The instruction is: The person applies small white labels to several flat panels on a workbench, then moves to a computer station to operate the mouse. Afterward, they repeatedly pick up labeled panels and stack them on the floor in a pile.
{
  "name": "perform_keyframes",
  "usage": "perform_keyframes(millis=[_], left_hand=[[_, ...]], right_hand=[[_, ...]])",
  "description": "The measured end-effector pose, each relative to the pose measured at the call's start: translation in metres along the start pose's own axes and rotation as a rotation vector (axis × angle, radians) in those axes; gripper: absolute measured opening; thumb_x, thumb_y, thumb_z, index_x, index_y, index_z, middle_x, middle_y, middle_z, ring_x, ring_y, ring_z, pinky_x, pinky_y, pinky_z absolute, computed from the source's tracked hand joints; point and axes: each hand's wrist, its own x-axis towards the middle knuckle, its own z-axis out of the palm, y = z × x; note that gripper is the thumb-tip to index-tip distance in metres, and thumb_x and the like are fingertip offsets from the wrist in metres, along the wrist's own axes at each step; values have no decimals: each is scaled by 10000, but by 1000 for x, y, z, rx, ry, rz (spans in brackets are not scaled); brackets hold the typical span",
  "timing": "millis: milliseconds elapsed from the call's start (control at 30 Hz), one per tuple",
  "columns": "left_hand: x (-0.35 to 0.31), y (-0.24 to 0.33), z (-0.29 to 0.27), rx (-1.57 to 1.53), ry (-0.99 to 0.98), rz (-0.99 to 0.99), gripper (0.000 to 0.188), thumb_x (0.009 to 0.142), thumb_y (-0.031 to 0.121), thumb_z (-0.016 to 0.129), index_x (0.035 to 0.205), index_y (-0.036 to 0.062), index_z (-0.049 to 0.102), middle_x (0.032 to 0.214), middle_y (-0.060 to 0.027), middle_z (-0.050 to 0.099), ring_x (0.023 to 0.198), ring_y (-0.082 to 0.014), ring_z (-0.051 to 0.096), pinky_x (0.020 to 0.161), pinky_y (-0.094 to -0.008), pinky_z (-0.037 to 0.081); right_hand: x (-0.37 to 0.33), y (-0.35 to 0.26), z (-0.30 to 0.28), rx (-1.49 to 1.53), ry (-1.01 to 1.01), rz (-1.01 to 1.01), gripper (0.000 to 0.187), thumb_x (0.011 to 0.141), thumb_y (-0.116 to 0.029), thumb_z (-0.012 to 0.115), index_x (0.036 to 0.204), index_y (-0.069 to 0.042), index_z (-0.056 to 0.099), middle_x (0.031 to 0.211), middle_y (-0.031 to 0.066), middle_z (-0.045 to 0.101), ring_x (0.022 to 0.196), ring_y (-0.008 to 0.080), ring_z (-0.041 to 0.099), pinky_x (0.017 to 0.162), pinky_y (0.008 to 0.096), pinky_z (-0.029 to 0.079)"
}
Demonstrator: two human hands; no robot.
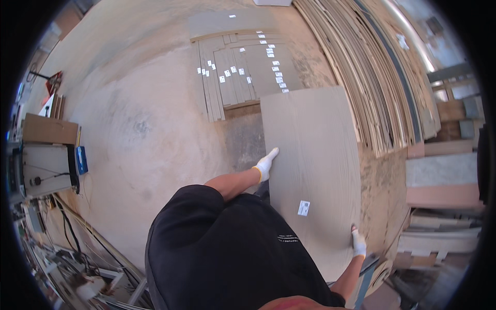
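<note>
A large grey-brown wood-grain board (312, 150) with one white label (304, 208) lies across the front of my body. My left hand (266, 163), in a white glove with a yellow cuff, grips its left edge, thumb on top and the other fingers hidden beneath. On the opposite edge, nearer to me, my right hand (357, 242) holds on in a matching glove, its thumb at the rim. The board's far end reaches close to a stack of similar labelled panels (248, 62) on the floor.
Long boards (372, 72) are piled along the right. Offcuts and panels (442, 178) stack up beyond them. On the left stands a grey cabinet (49, 168) with a blue box (81, 160) at its side. Cables and metal framing (111, 263) occupy the lower left; dusty floor (139, 124) lies between.
</note>
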Motion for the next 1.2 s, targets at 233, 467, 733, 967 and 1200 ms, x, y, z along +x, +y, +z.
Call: perform_keyframes(millis=[233, 467, 733, 967, 1200], left_hand=[[144, 92, 33, -405, 176, 163, 795, 967, 618, 659, 1499, 41, 530, 1551, -133, 541, 1404, -325, 515, 1185, -472, 401], [229, 163, 31, -895, 339, 350, 845, 954, 686, 618, 1550, 103, 481, 1604, -103, 483, 1439, -337, 471, 1215, -519, 354], [337, 366, -3, -1119, 393, 594, 825, 963, 616, 661, 1551, 69, 471, 1564, -146, 512, 1438, -328, 463, 1211, -499, 358], [452, 517, -87, -1043, 722, 805, 728, 961, 481, 738, 1393, -81, 571, 1317, -185, 675, 1153, -306, 676, 997, -442, 558], [584, 586, -101, -1053, 859, 784, 731, 967, 528, 711, 1418, -29, 569, 1378, -171, 649, 1192, -315, 666, 996, -470, 569]], right_hand=[[282, -302, -124, -324, 22, -392, 753, 955, -651, 579, 1202, 54, 670, 1148, 329, 703, 1149, 481, 660, 977, 464, 501], [397, -685, -100, -796, -21, -626, 774, 908, -683, 608, 1211, 24, 694, 1200, 315, 694, 1173, 454, 656, 1010, 477, 499], [483, -1051, 72, -1029, -117, -1015, 836, 956, -725, 471, 1155, 41, 742, 1162, 329, 703, 1153, 465, 668, 1020, 500, 489], [569, -1249, 249, -1071, -252, -1131, 903, 944, -764, 435, 1239, 44, 711, 1249, 302, 697, 1245, 456, 630, 1087, 454, 447], [710, -1348, 337, -1096, -364, -1277, 976, 905, -805, 466, 1243, 81, 697, 1320, 360, 627, 1312, 481, 579, 1112, 473, 435]])
